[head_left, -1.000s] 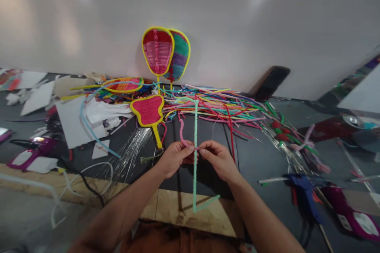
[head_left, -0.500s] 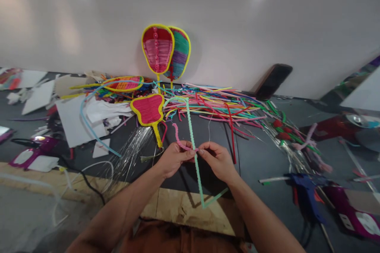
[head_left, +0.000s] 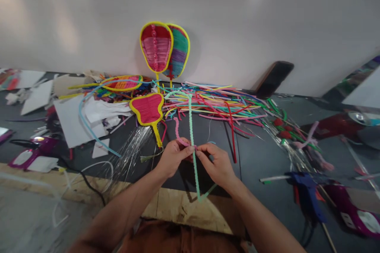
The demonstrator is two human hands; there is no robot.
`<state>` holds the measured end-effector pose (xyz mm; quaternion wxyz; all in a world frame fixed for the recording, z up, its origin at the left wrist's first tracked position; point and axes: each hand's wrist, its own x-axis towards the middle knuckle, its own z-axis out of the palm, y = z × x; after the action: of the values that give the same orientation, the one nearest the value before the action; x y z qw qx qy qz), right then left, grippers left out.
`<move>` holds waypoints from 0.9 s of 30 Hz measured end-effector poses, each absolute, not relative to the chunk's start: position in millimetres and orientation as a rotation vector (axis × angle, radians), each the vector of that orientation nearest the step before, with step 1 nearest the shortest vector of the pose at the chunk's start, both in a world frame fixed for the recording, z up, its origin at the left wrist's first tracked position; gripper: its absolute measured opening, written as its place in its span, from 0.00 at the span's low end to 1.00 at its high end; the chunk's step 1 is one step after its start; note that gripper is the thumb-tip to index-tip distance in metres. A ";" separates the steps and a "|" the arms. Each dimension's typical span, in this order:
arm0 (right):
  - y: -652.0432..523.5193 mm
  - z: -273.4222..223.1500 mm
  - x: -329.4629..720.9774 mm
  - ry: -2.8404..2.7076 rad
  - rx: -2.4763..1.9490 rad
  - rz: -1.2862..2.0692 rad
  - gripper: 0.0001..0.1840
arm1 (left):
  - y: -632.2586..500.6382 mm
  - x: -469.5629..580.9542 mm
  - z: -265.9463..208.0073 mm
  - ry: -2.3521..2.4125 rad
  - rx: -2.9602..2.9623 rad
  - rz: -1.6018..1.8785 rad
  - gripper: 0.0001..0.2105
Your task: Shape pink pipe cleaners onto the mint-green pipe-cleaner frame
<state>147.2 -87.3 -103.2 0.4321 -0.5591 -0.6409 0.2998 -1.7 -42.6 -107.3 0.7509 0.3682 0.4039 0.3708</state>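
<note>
Mint-green pipe cleaner (head_left: pixel 191 124), crossed by a pink pipe cleaner (head_left: pixel 177 131) at the near side of the dark tabletop (head_left: pixel 252 150).
In the head view, the left hand (head_left: pixel 173 159) pinches both strands at the crossing, thumb against fingertips; the pink one's free end curls up from that grip. The right hand (head_left: pixel 218 166) is nearly closed, thumb and forefinger pinching just beside the crossing, on the pink strand's short end. The mint strand runs lengthwise between the hands, arching left at its far end and folding sharply to the right at its near end. Beyond lie a pink fan with yellow edging (head_left: pixel 147 110) and a heap of loose pipe cleaners (head_left: pixel 219 106); a smartphone (head_left: pixel 274 79) leans on the pale wall (head_left: pixel 225 23). To the right lies a blue glue gun (head_left: pixel 307 195).
</note>
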 end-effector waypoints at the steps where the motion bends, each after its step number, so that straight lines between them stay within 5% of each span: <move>1: -87.5 -103.6 147.5 -1.620 -1.375 0.714 0.06 | -42.7 -1.5 -106.5 0.872 0.780 0.813 0.14; 11: -88.5 -103.3 147.7 -1.719 -1.279 0.624 0.08 | -44.0 0.7 -103.2 0.882 0.700 0.847 0.15; 18: -84.9 -105.0 161.2 -1.596 -1.299 0.965 0.12 | -39.5 -3.9 -102.7 0.877 0.676 0.746 0.13; 27: -81.0 -106.2 170.0 -1.923 -1.265 -0.166 0.17 | -39.9 -3.5 -100.8 0.852 0.628 0.702 0.16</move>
<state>170.0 -81.0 -106.2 0.4049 -0.5011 -0.7620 -0.0658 -3.5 -39.9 -100.8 0.8052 0.2931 0.3978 0.3277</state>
